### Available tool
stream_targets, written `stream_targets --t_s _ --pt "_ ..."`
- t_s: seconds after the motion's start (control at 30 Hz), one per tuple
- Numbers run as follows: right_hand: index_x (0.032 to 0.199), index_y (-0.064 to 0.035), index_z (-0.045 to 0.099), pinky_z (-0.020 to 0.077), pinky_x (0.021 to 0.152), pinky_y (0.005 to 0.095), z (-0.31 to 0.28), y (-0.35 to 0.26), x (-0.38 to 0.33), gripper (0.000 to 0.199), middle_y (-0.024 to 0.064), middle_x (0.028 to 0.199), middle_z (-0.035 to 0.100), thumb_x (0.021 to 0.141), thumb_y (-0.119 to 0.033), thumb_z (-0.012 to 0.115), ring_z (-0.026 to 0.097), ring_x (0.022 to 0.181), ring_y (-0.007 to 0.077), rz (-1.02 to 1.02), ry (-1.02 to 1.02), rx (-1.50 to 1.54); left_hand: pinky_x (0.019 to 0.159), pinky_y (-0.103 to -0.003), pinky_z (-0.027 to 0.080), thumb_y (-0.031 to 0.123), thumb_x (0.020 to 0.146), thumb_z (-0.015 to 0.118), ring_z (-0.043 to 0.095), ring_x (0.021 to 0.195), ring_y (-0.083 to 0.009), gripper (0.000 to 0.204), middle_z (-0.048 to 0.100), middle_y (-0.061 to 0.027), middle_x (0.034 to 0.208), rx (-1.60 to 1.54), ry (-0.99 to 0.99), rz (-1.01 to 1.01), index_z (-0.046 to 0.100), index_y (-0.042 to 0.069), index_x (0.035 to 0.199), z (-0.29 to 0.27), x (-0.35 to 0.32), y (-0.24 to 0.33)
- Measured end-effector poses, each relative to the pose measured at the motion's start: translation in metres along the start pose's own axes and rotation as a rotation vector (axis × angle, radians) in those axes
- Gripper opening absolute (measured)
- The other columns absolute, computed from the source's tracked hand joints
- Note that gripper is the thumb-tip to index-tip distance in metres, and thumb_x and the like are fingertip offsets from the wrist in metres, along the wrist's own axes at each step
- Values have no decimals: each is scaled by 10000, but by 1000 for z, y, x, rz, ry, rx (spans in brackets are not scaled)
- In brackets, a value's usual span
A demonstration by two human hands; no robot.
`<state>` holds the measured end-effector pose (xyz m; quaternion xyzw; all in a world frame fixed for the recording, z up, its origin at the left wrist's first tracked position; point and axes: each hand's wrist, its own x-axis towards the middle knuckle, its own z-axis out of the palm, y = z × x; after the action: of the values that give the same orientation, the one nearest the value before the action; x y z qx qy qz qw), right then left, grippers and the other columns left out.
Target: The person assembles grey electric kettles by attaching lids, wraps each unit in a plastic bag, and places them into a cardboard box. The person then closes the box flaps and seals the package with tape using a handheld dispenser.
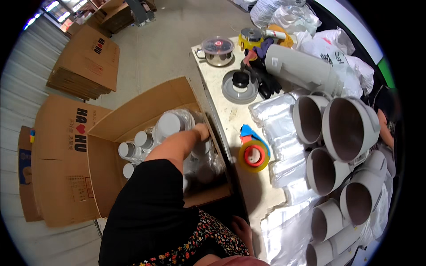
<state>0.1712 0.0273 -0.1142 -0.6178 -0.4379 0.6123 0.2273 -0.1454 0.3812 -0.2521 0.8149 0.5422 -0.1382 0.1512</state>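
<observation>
My left arm, in a black sleeve, reaches into an open cardboard carton (pixel 146 104). Inside it stand several grey plastic pipe fittings (pixel 170 124) wrapped in clear film. My left hand (pixel 202 131) is down by the carton's right wall, against a wrapped fitting; its fingers are mostly hidden, so a grip cannot be made out. Low in the picture, my right hand (pixel 242 229) hangs in shadow beside the table edge, close to my flowered apron (pixel 206 235). Its fingers are too dark to read.
On the table (pixel 233 126) right of the carton lie a tape dispenser (pixel 254 156), clear plastic bags (pixel 277 128), large grey pipe fittings (pixel 348 128), a lidded steel pot (pixel 217 51) and a grey round cap (pixel 239 86). Folded cartons (pixel 86 62) are stacked at the far left.
</observation>
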Motion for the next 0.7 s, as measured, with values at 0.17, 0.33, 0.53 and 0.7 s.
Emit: stream_targets --t_s 0.17,0.33,0.53,0.7 --pt "1142 -74 577 467 823 304 -27 -34 -11 344 106 1027 643 841 -239 597 614 954 204 41 -14 -23 746 -417 459 276 789 547 566 872 -317 261 601 -147 952 5 -31 227 649 37 814 -70 -96 94" --pt "1139 -72 575 469 814 295 -29 -56 -8 336 109 1044 635 853 -247 592 608 957 184 -7 -263 41 878 -406 421 417 890 463 541 1025 -347 470 570 -199 1093 -797 -215 -121 504 48 1176 -100 -251 145" --pt "1119 -52 575 471 814 310 -22 -119 -1 326 137 998 631 841 -223 587 615 926 223 -241 -343 -225 879 -423 428 268 849 515 539 1036 -340 421 575 -173 1115 -519 -99 -274 482 61 1214 -73 -314 88" --pt "1101 -47 582 473 807 322 12 -157 6 313 139 973 634 834 -211 584 617 913 243 -264 -440 -321 868 -419 436 270 844 514 546 1027 -339 409 579 -176 1098 -493 -202 -237 499 53 1192 -39 -351 37"
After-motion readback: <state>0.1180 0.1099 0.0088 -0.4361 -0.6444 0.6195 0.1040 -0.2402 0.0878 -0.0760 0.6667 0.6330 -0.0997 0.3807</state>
